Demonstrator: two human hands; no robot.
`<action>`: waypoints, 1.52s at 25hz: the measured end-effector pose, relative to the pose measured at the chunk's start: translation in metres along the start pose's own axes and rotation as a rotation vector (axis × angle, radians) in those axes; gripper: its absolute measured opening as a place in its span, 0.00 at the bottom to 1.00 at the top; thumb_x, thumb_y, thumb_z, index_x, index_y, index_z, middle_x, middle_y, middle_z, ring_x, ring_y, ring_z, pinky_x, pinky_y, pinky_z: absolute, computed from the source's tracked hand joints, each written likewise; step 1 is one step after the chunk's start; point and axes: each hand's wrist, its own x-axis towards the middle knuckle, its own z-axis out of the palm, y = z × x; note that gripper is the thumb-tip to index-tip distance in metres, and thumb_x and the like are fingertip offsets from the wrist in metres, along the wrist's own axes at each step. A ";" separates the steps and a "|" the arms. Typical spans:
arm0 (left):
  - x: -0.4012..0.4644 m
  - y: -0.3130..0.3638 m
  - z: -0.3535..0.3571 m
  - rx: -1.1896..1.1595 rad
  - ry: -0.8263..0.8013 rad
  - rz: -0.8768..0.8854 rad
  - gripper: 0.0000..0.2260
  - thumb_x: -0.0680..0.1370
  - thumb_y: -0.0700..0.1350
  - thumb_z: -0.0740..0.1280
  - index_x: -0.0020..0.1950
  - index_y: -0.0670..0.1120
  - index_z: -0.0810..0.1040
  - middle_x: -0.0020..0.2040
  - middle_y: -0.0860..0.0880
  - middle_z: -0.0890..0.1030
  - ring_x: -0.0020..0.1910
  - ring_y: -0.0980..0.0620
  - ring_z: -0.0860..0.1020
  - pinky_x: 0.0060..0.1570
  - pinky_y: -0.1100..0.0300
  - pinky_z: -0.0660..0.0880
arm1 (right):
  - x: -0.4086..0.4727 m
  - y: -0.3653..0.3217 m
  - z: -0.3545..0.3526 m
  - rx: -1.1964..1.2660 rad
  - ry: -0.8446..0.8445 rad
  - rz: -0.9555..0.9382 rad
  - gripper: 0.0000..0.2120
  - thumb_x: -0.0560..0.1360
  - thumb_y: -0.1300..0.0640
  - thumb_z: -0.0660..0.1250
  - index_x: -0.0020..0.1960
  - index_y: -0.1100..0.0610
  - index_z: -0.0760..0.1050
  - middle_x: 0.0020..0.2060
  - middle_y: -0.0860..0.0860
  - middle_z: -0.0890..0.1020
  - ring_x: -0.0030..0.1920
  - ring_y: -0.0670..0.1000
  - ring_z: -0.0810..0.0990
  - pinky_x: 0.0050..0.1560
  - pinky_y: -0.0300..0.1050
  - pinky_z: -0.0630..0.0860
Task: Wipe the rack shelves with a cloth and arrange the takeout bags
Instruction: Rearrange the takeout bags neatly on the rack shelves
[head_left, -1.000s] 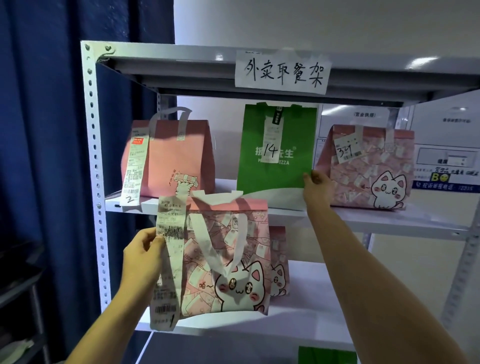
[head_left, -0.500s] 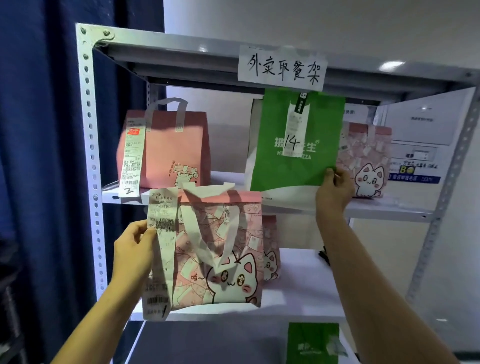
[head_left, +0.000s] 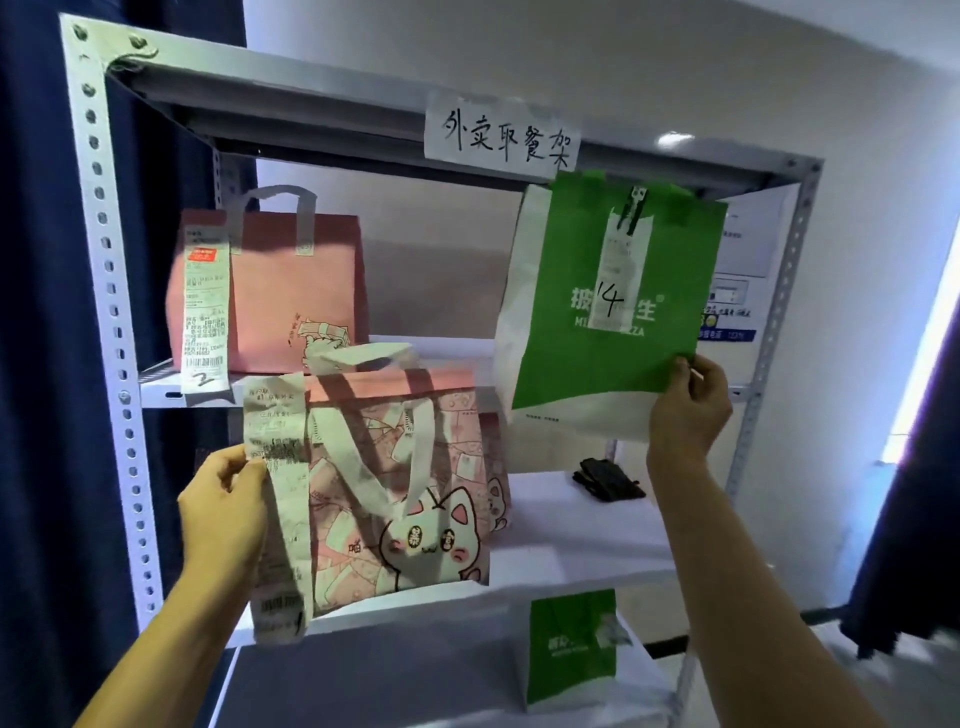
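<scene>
My right hand (head_left: 688, 410) pinches the lower right corner of a green and white takeout bag (head_left: 576, 322) marked 14, held up in front of the right end of the upper shelf (head_left: 166, 387). My left hand (head_left: 223, 512) grips the left edge of a pink cat-print bag (head_left: 400, 483) with a long receipt, held before the middle shelf (head_left: 582, 540). A plain pink bag (head_left: 296, 291) marked 2 stands at the left of the upper shelf. A dark folded cloth (head_left: 608, 483) lies on the middle shelf at the right.
The grey metal rack has a perforated left post (head_left: 111, 332) and a handwritten paper sign (head_left: 501, 135) on its top rail. A small green bag (head_left: 571, 647) stands on the lowest shelf. Another cat-print bag (head_left: 496, 493) peeks out behind the held one. Dark blue curtains hang either side.
The green bag has been lifted off the upper shelf and carried to the right, and it now hides the cat-print bag at the shelf's right end. The view has shifted left.
</scene>
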 end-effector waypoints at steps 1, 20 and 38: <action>-0.002 -0.001 0.002 -0.005 -0.022 -0.002 0.08 0.78 0.41 0.64 0.48 0.52 0.81 0.42 0.52 0.82 0.38 0.52 0.76 0.38 0.55 0.73 | -0.005 -0.001 -0.012 -0.001 0.017 -0.009 0.05 0.82 0.59 0.64 0.51 0.52 0.77 0.46 0.44 0.82 0.47 0.43 0.81 0.50 0.40 0.80; -0.048 -0.054 0.048 0.034 -0.160 -0.106 0.10 0.77 0.40 0.62 0.54 0.48 0.81 0.51 0.47 0.83 0.48 0.48 0.80 0.49 0.47 0.77 | -0.072 0.130 -0.202 -0.237 0.173 0.156 0.05 0.82 0.56 0.64 0.56 0.55 0.77 0.50 0.50 0.82 0.56 0.58 0.81 0.61 0.58 0.79; -0.082 -0.077 0.138 0.200 0.029 -0.060 0.11 0.81 0.43 0.64 0.45 0.57 0.81 0.42 0.60 0.84 0.44 0.56 0.80 0.40 0.57 0.73 | 0.055 0.298 -0.147 -0.181 -0.100 0.360 0.05 0.82 0.58 0.63 0.54 0.53 0.77 0.52 0.53 0.82 0.52 0.53 0.80 0.57 0.51 0.79</action>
